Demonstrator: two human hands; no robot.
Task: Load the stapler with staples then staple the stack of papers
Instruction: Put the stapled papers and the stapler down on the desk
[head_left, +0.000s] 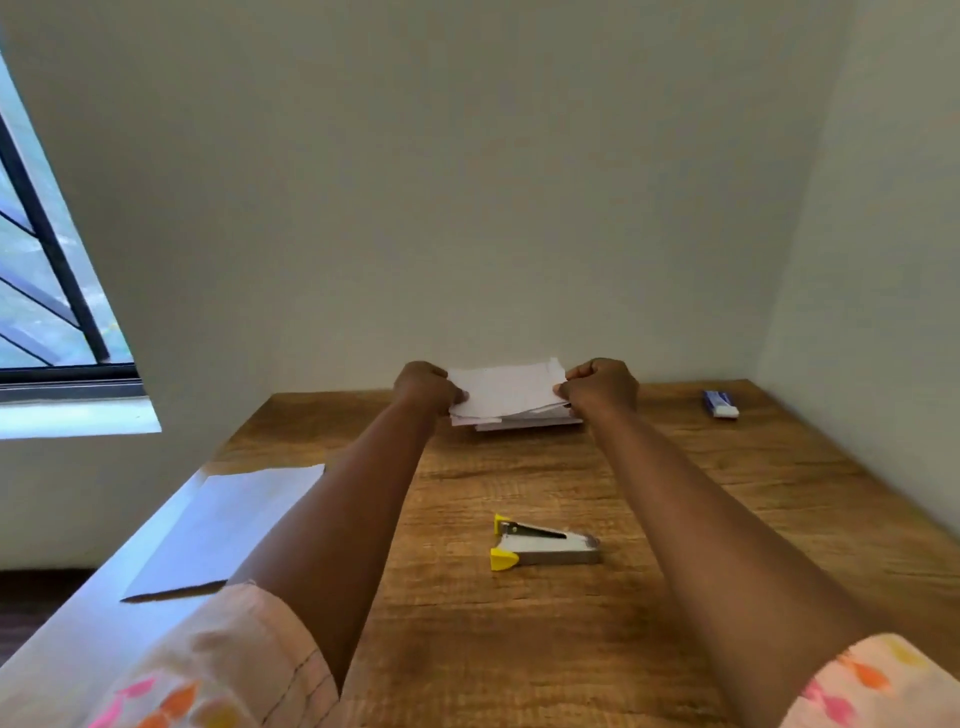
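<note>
The left hand (427, 387) and the right hand (602, 387) are both curled closed on the short edges of the stack of papers (506, 395), one at each side, at the far end of the counter (675, 493) near the wall. The sheets look thin, light and floppy, and they are not aligned, so they will probably slide over each other; holding both edges firmly and tapping them square seems the safe way. The stapler (545, 543) lies on its side between the forearms, nearer to the person, well apart from the papers. It looks small and rigid, easy to take by its metal body. A blue and white box (720, 405), maybe of staples, rests at the far right.
</note>
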